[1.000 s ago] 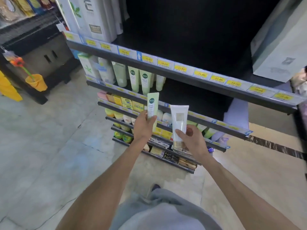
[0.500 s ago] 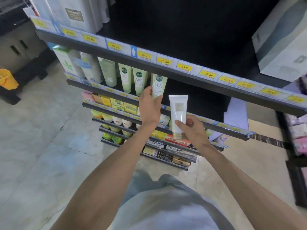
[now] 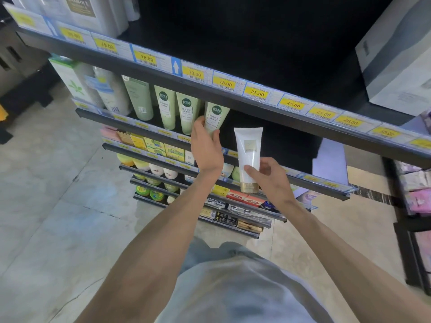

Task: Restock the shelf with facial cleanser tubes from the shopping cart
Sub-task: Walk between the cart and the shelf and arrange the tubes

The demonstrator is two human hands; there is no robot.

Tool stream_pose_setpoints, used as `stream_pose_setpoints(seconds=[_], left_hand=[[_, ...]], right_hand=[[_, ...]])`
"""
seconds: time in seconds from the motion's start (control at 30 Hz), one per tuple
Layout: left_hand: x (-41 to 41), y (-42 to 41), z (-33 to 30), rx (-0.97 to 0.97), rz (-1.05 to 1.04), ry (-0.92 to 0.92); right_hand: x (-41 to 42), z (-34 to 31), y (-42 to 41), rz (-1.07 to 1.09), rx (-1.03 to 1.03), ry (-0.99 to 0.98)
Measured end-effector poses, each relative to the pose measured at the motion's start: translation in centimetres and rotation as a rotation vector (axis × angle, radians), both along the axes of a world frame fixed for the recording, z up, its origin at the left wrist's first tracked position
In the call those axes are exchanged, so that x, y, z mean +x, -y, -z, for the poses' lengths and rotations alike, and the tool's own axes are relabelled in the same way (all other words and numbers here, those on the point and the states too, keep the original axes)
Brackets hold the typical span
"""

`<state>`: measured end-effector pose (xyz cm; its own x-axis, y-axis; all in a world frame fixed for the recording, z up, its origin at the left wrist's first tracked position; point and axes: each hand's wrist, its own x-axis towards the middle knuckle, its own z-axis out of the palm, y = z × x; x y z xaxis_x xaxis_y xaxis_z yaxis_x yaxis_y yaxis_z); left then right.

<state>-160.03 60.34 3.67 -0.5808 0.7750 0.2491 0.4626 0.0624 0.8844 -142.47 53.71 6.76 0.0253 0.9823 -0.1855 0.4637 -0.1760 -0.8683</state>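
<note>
Two tubes are held at the black shelf. A pale green cleanser tube is gripped low down by the left hand, fingers curled round it, and is stood upright on that shelf just right of two matching green tubes. A white tube with a gold cap is pinched upright by the right hand, in front of the shelf's bare dark stretch and apart from the green one.
</note>
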Motion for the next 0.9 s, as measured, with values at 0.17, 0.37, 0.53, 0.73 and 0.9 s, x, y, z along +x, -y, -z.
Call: stream_pose_setpoints(seconds=[0.17,0.37,0.53,0.73,0.9], left_hand=[[0.4,0.1,1.1,0.001,-0.033,-0.094],[1.2,-0.3,1.6,-0.079,-0.227,-0.24],[1.0,-0.1,2.1,-0.108,-0.266,-0.255],[0.7,-1.0,2.2,-0.118,-0.28,-0.243],[0.5,-1.2,2.3,-0.126,-0.286,-0.245]], right_hand=[[0.4,0.3,-0.5,-0.01,0.022,-0.014],[1.0,0.5,-0.9,-0.03,0.02,-0.016],[1.1,0.5,-1.4,-0.044,0.034,-0.031],[0.6,0.3,-2.1,-0.047,0.058,-0.01],[0.4,0.6,-2.2,-0.051,0.05,0.006]])
